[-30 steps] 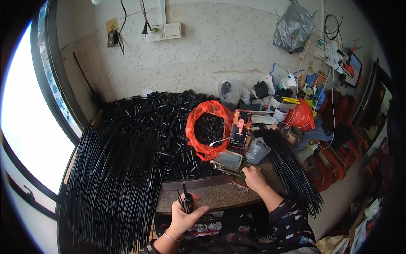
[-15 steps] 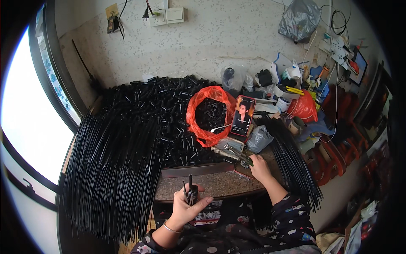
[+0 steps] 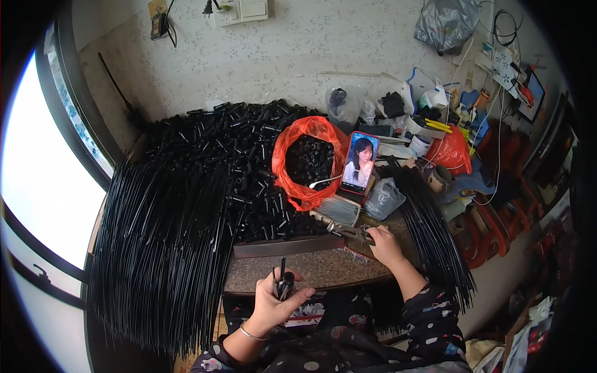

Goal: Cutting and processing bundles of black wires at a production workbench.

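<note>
My left hand [image 3: 271,301] is closed around a black plastic fitting [image 3: 285,286] with a round open end. Thin black rods stand up from it between my fingers; how they join is hidden. To the right, my right hand [image 3: 384,245] grips the handles of a pair of metal pliers [image 3: 349,232], whose jaws point left. The pliers lie low over the table's right part, just below a box of thin wire pieces [image 3: 339,210]. Small wire scraps are scattered under them.
A heap of black plastic fittings [image 3: 217,137] covers the back, behind a low dark strip [image 3: 286,247]. Long black rods [image 3: 161,248] hang off the left, more rods [image 3: 435,236] at right. A red bag [image 3: 283,180] holds small black parts beside a phone [image 3: 360,161].
The pliers have swung to lie flatter, with my right hand's grip shifted slightly. My left hand has stayed nearly still. The view has tilted a little, and the phone's picture has changed.
</note>
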Demonstrator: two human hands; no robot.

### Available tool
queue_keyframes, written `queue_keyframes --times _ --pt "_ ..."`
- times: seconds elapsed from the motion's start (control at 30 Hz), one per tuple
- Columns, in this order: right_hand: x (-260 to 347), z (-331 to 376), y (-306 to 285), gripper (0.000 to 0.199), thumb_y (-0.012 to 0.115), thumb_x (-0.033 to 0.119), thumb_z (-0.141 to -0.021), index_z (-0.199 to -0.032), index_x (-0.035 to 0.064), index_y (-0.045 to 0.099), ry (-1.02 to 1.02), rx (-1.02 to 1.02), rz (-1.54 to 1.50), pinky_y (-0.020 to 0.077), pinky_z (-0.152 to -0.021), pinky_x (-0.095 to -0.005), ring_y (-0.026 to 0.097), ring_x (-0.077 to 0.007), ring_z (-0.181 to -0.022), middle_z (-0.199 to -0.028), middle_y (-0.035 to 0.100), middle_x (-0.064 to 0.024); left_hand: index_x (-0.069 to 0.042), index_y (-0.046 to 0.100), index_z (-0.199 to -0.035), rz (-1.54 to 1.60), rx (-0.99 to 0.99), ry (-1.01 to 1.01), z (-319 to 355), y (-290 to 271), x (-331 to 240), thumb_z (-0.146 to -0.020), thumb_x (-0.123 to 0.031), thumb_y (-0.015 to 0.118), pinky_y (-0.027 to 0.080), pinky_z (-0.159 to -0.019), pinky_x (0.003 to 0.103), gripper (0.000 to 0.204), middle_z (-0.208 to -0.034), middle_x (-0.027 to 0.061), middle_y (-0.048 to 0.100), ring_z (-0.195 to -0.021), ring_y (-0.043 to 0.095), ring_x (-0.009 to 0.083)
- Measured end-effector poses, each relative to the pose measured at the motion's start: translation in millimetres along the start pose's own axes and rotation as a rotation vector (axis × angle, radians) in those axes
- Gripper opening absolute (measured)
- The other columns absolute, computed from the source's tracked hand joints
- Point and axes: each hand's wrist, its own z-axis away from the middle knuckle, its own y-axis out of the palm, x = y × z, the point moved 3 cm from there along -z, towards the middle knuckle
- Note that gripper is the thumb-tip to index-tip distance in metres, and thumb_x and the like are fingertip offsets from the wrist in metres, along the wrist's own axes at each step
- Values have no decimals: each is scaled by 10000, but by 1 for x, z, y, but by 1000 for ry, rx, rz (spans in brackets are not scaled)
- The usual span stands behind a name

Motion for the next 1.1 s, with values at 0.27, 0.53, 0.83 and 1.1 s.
queue_keyframes --times 0.27,0.53,0.83,1.1 --pt "-11 -2 -7 197 648 76 -705 -872 24 556 378 -164 -346 468 -649 -373 602 -348 -733 -729 605 -151 -31 547 -866 -18 46 -10 3 0 2 -680 -45 755 379 -528 180 279 -641 -31 524 -578 471 37" --pt "3 -6 -13 163 636 62 -719 -832 39 521 469 -252 -413 463 -610 -331 601 -237 -659 -709 596 -98 -31 555 -863 -57 45 -34 11 -5 -1 -678 -46 754 384 -534 179 273 -645 -32 534 -586 480 40" --pt "202 19 -46 189 639 20 -762 -865 29 480 438 -137 -1695 437 -616 -230 540 -119 -659 -805 570 -85 -1 539 -1080 1 24 164 4 31 -29 -596 -119 834 333 -504 162 578 -631 -51 500 -559 438 17" --pt "212 14 -57 204 591 -6 -795 -921 10 431 283 -542 -1186 429 -545 -219 509 -102 -583 -760 541 -89 -14 382 -1316 -190 124 412 27 31 -36 -669 -245 773 481 -604 262 791 -762 119 620 -635 631 210"
